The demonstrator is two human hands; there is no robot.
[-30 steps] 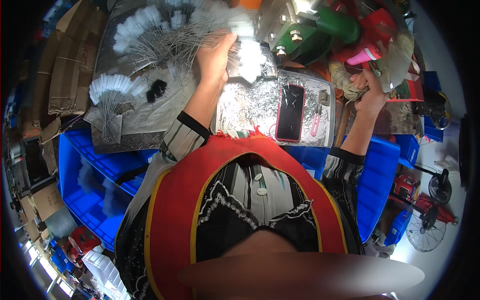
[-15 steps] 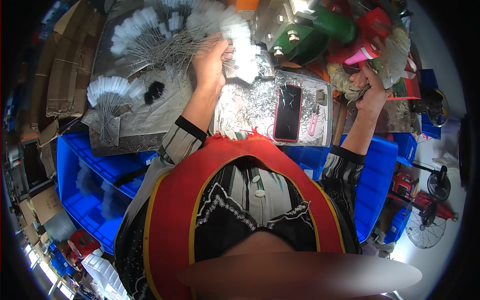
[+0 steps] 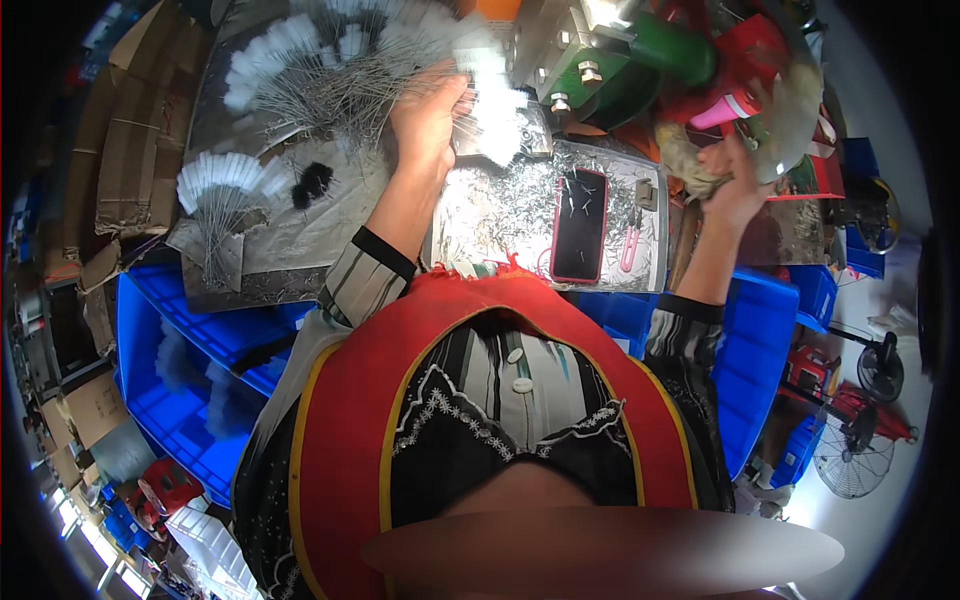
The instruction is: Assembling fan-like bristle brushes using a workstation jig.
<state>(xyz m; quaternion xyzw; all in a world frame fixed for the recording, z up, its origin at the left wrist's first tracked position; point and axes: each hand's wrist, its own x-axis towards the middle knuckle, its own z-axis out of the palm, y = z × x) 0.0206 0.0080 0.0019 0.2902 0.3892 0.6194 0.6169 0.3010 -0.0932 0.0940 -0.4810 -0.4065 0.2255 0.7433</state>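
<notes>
At twelve o'clock from the person's chest, the left hand (image 3: 428, 118) closes around a bundle of white-tufted wire brushes (image 3: 492, 100), the tufts projecting toward two o'clock of the fist and the wire stems running back toward ten o'clock into the loose pile of wire brushes (image 3: 320, 70) fanned across the grey metal sheet (image 3: 260, 240). The bundle's long axis thus lies roughly crosswise to the forearm. The right hand (image 3: 735, 185), at two o'clock and well apart from the bundle, curls about a frayed tan cloth (image 3: 690, 160); whether it grips firmly cannot be told. The left hand is plainly the nearer to the brushes. Between the two hands lies a tray of silvery wire offcuts (image 3: 500, 210), bearing a dark phone in a red case (image 3: 580, 225). Just beyond the bundle, at one o'clock, stands a green machine (image 3: 640, 60) with bolted steel plates, close to the tufts. A second fan of brushes (image 3: 220, 185) rests at ten o'clock, beside a small black tuft (image 3: 314, 184). Blue bins (image 3: 190, 390) flank the person below.
</notes>
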